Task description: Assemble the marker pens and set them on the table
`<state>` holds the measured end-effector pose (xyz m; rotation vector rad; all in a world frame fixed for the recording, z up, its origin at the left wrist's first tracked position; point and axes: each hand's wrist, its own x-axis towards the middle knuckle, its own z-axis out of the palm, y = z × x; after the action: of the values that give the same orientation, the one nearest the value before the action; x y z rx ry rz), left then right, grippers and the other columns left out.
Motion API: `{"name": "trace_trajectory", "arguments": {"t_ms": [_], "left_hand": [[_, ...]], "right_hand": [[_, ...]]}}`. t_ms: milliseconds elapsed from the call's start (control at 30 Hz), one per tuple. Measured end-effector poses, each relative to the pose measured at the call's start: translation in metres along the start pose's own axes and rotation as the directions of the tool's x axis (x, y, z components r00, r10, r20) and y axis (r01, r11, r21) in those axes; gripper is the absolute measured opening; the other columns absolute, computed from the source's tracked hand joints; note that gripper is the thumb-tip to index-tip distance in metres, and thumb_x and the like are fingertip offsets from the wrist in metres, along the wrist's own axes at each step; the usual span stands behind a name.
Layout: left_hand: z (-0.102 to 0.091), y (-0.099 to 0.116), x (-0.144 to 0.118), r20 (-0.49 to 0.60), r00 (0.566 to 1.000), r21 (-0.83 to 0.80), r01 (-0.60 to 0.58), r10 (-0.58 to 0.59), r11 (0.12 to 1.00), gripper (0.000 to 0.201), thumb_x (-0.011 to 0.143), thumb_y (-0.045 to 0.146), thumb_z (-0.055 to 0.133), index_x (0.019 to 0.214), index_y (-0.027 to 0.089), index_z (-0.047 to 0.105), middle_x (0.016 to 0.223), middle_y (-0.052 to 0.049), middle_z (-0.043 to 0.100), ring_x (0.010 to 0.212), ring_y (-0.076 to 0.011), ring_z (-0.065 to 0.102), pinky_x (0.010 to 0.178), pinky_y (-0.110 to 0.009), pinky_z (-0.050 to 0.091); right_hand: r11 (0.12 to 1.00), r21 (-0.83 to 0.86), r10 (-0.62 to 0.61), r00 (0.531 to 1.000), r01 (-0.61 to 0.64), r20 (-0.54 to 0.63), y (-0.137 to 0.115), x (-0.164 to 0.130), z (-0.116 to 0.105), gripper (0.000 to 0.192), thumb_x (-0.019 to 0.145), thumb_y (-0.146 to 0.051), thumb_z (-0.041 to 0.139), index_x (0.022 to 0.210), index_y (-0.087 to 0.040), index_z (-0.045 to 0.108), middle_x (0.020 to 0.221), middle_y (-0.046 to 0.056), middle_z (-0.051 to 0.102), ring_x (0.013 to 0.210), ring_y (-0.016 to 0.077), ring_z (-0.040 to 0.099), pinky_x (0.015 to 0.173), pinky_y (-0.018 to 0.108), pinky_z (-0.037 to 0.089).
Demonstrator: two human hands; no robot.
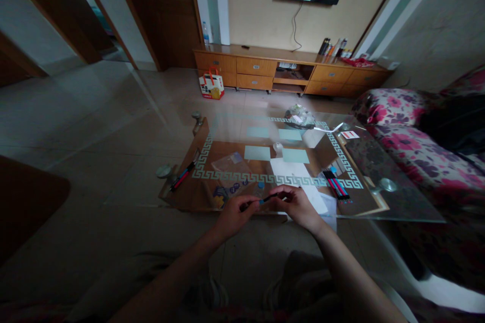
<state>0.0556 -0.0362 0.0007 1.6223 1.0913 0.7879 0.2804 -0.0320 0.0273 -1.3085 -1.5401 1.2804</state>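
A: Where was the pen (261, 202)?
B: Out in front of the person, above the near edge of the glass worktop (413, 209). The left hand (234, 213) had one end and the right hand (301, 207) had the other.
A: How were the fingers set?
B: Narrow, on both sides. They pinched the dark ends, and a blue part showed between them.
A: Were there other pens about?
B: Yes. A row of pens (335, 184), some red and some blue, lay side by side to the right. A smaller bunch of pens (183, 177) lay near the left edge.
A: And nearer the middle?
B: A clear plastic bag (230, 163) lay just beyond the left hand, and white paper (315, 200) by the right one. I couldn't tell whether the bag was on the glass or under it.
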Motion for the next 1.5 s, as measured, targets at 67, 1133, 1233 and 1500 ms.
{"name": "trace_trajectory", "arguments": {"t_ms": [67,1133,1233,1500], "left_hand": [[0.0005,-0.0005,0.0002,-0.006,1.0,0.017,-0.003,0.003,1.0,0.032,0.093,0.042,0.056,0.105,0.018,0.075,0.09,-0.005,0.075,0.081,-0.0189,0.067,0.073,-0.027,0.048],[0.0001,0.0036,-0.0016,0.046,0.999,0.072,0.002,-0.005,0.997,0.042,0.097,0.047,0.045,0.086,0.018,0.074,0.081,-0.003,0.074,0.073,-0.0171,0.062,0.069,-0.025,0.042],[-0.0005,0.0045,-0.0025,0.046,0.999,0.074,-0.007,0.003,0.997,0.043,0.097,0.047,0.044,0.085,0.018,0.074,0.08,-0.003,0.073,0.071,-0.0168,0.061,0.067,-0.026,0.041],[-0.0011,0.0052,-0.0026,0.07,0.998,0.088,-0.015,0.009,0.996,0.044,0.098,0.045,0.044,0.082,0.018,0.075,0.077,-0.002,0.071,0.068,-0.0156,0.058,0.065,-0.025,0.037]], "right_hand": [[1.0,-0.01,0.005,1.0,-0.005,0.009,-0.0019,0.0,-0.0003,0.027,0.08,-0.038,0.071,0.097,-0.018,0.071,0.091,0.005,0.072,0.071,0.0147,0.063,0.066,0.028,0.05],[0.999,-0.024,0.049,0.996,-0.047,0.071,-0.0093,-0.0019,-0.0025,0.031,0.079,-0.042,0.074,0.096,-0.017,0.072,0.087,0.005,0.073,0.076,0.0166,0.065,0.069,0.029,0.051],[0.999,-0.023,0.041,0.997,-0.039,0.072,-0.0099,-0.0023,-0.0024,0.03,0.079,-0.042,0.073,0.096,-0.017,0.072,0.087,0.005,0.073,0.076,0.0168,0.065,0.07,0.029,0.051],[0.999,0.007,0.036,0.996,-0.037,0.084,-0.007,-0.0031,-0.0028,0.031,0.079,-0.043,0.074,0.097,-0.017,0.072,0.088,0.005,0.073,0.079,0.0175,0.066,0.072,0.03,0.051]]}}
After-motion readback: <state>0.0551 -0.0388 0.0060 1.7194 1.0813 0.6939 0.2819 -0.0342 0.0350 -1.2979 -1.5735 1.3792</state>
